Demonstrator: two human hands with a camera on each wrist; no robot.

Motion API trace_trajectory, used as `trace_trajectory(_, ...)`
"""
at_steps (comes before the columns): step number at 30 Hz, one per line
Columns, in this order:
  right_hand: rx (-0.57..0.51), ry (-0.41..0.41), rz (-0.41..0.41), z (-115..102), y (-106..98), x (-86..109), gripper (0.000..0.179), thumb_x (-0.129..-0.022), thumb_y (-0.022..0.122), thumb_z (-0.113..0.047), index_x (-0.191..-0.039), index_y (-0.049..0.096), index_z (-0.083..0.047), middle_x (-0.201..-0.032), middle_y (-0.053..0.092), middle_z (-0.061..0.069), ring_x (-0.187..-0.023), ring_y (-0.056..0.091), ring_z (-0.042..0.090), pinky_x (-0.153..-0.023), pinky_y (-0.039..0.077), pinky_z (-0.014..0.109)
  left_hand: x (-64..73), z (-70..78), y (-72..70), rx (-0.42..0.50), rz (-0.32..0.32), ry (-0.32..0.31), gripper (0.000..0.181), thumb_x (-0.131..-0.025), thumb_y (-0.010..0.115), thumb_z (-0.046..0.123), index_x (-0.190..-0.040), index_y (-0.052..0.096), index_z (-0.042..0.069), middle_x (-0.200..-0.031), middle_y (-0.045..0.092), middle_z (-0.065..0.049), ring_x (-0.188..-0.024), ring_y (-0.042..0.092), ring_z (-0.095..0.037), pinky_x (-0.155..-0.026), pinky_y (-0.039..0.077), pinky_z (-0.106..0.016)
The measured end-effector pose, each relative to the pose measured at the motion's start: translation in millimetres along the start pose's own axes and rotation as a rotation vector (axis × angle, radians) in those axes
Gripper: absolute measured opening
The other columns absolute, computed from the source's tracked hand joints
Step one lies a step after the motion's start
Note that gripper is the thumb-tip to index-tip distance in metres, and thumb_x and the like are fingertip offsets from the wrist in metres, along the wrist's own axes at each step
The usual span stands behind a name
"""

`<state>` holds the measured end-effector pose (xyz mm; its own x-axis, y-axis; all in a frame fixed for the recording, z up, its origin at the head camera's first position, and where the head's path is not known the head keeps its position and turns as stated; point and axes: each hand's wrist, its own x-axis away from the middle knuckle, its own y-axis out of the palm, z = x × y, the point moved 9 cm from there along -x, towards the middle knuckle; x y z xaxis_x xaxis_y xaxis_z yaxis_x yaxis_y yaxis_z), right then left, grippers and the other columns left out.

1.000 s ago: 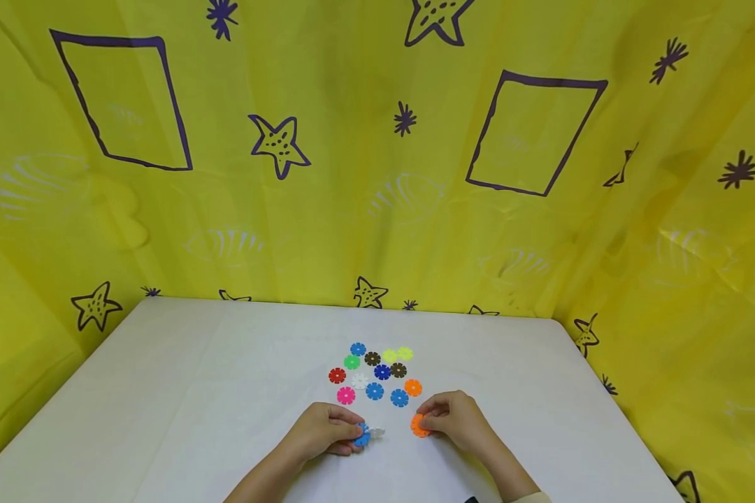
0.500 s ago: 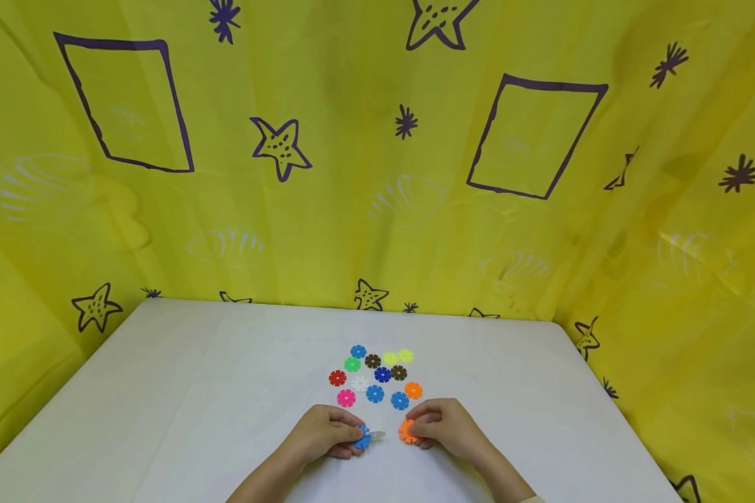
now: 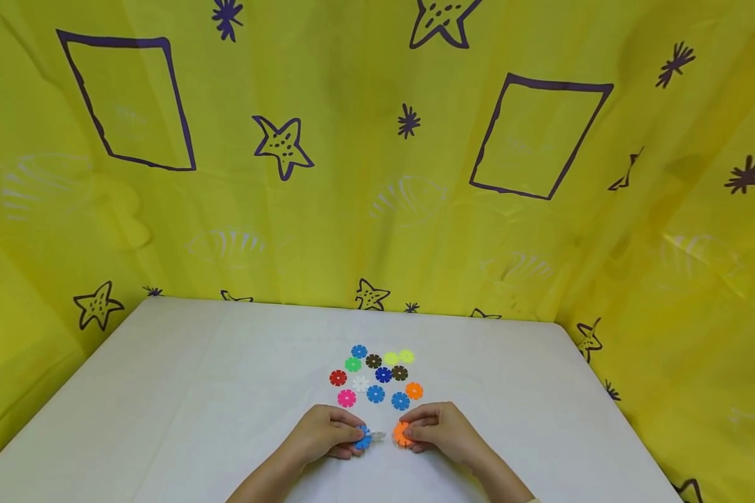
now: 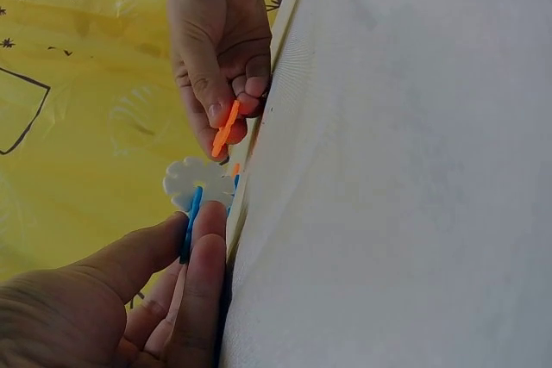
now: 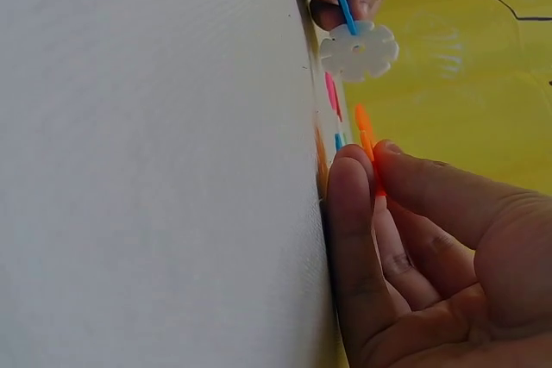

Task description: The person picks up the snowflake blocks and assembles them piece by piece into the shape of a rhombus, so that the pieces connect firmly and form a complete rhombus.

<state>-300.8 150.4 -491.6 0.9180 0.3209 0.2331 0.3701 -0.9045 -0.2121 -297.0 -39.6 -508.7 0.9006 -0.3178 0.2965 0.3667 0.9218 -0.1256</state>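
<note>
My left hand (image 3: 327,432) pinches a blue notched disc (image 4: 191,223) between thumb and fingers. Slotted crosswise into that disc is a white notched disc (image 5: 359,51), which sticks out toward the right. My right hand (image 3: 442,432) pinches an orange notched disc (image 3: 403,434) by its edge, thumb on one face. In the left wrist view the orange disc stands nearly edge-on, a small gap away from the white one. Both hands are close together near the front of the table, level with each other.
Beyond the hands, several loose notched discs lie flat on the white table (image 3: 226,391), among them a pink disc (image 3: 347,398), a red disc (image 3: 338,378), a green disc (image 3: 353,365) and another orange disc (image 3: 414,390). A yellow patterned curtain (image 3: 340,230) hangs behind the table.
My right hand has moved left with the orange disc, bringing it close to the white disc. My left hand has stayed almost still, holding the joined blue and white discs.
</note>
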Motion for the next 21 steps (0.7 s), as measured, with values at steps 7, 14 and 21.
trace_trajectory(7, -0.022, -0.014, -0.006, -1.3, 3.8, 0.5, 0.023, -0.089, 0.068, -0.002, -0.11, 0.068, 0.009, -0.09, 0.074, 0.012, -0.072, 0.069, 0.014, -0.069, 0.062, 0.031, -0.6, 0.0, 0.4, -0.01, -0.001, -0.004, 0.018, -0.089, 0.072, 0.009, -0.103, 0.072, -0.002, -0.084, 0.075, -0.011, -0.067, 0.072, -0.014, -0.06, 0.059, -0.024)
trace_trajectory(14, -0.027, 0.002, -0.005, -0.6, 8.1, 1.2, 0.024, -0.09, 0.069, -0.005, -0.11, 0.069, 0.008, -0.091, 0.074, 0.012, -0.069, 0.069, 0.012, -0.068, 0.061, 0.03, 0.6, 1.3, 1.6, -0.008, -0.006, 0.006, 0.018, -0.088, 0.073, 0.009, -0.102, 0.072, -0.003, -0.085, 0.075, -0.011, -0.066, 0.071, -0.013, -0.06, 0.059, -0.024)
trace_trajectory(21, -0.058, -0.002, -0.014, -0.2, 11.9, 1.0, 0.027, -0.09, 0.07, -0.007, -0.111, 0.068, 0.009, -0.09, 0.075, 0.012, -0.068, 0.068, 0.011, -0.068, 0.061, 0.028, 1.8, 3.2, 2.5, -0.014, -0.008, 0.017, 0.017, -0.089, 0.073, 0.009, -0.101, 0.072, -0.003, -0.085, 0.075, -0.011, -0.066, 0.071, -0.013, -0.06, 0.059, -0.024)
